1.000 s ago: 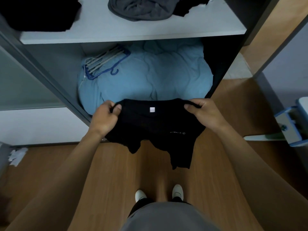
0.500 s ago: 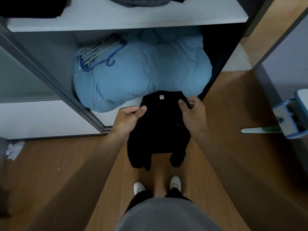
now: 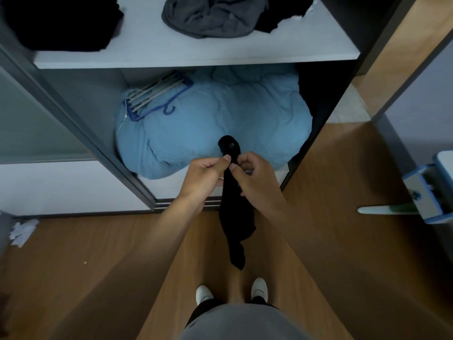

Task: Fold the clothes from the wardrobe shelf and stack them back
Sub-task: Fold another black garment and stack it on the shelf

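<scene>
Both hands meet close together: the fingers (image 3: 224, 160) of the left hand (image 3: 204, 173) and the right hand (image 3: 256, 176) pinch the black T-shirt (image 3: 236, 217) near its top. The shirt is gathered into a narrow strip. A short loop stands above the fingers, and the rest hangs below them over the wooden floor (image 3: 61, 241). Just beyond the fingers lies a blue duvet (image 3: 232, 114) with hangers (image 3: 157, 96) on it. Farther beyond, the white shelf (image 3: 196, 57) carries a crumpled grey garment (image 3: 210, 18) and a black pile (image 3: 61, 20).
</scene>
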